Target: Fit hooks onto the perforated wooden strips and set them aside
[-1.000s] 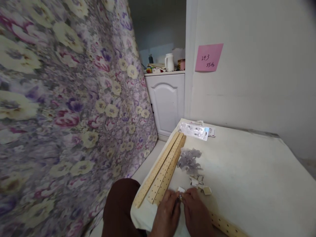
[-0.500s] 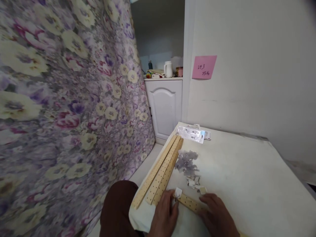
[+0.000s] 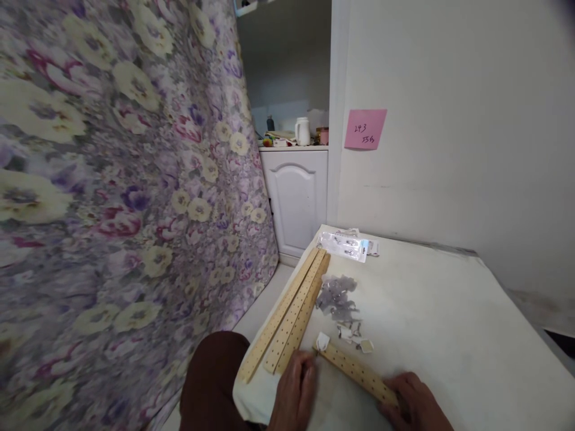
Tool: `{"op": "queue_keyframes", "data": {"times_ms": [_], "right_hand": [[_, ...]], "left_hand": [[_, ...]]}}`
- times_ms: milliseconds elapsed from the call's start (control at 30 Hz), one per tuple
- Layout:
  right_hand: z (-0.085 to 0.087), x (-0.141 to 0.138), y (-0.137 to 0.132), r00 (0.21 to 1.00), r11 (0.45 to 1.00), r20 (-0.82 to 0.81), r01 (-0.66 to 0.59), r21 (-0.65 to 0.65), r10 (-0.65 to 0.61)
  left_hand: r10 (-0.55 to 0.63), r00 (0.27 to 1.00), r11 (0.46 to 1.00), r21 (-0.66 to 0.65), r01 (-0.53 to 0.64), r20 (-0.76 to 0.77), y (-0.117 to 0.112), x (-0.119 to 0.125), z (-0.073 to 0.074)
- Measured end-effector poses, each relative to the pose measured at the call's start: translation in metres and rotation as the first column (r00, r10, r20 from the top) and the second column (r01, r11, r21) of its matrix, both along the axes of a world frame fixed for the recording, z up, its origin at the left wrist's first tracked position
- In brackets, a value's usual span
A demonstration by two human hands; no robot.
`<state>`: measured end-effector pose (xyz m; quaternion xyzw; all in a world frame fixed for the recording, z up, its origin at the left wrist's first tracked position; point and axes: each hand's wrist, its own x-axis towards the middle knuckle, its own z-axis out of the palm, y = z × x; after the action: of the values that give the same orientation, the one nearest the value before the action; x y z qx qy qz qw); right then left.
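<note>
And the left hand (image 3: 294, 389) comes away from the white tag (image 3: 322, 341), fingers curled, whether around anything I can't tell! The right hand's (image 3: 415, 402) fingers now grip the wooden strip's (image 3: 359, 372) near end over the table (image 3: 440, 311); the tag stays at the far end, seemingly attached.

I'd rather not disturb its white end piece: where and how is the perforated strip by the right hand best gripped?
Probably the near end of the perforated strip, pinched across its edges from the right, where the right hand is: it is long and narrow, and the white piece sits at the opposite end.
</note>
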<state>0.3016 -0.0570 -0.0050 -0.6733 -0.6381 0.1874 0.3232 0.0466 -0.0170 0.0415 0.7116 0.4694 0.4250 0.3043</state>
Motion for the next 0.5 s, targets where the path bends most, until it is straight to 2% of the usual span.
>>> {"op": "queue_keyframes", "data": {"times_ms": [133,300,500], "right_hand": [[0.009,-0.007,0.004,0.999,0.999,0.030,0.033,-0.023,-0.033],[0.011,-0.018,0.009,0.996,0.997,0.052,0.072,-0.020,-0.071],[0.018,-0.025,0.007,0.993,0.993,0.031,0.111,-0.027,-0.110]], "left_hand": [[0.003,1.000,1.000,-0.006,-0.003,-0.022,0.001,-0.001,-0.002],[-0.023,0.998,1.000,-0.009,0.023,-0.053,0.003,-0.002,-0.006],[-0.066,0.988,0.995,0.061,0.075,-0.138,0.005,-0.002,-0.012]]}}
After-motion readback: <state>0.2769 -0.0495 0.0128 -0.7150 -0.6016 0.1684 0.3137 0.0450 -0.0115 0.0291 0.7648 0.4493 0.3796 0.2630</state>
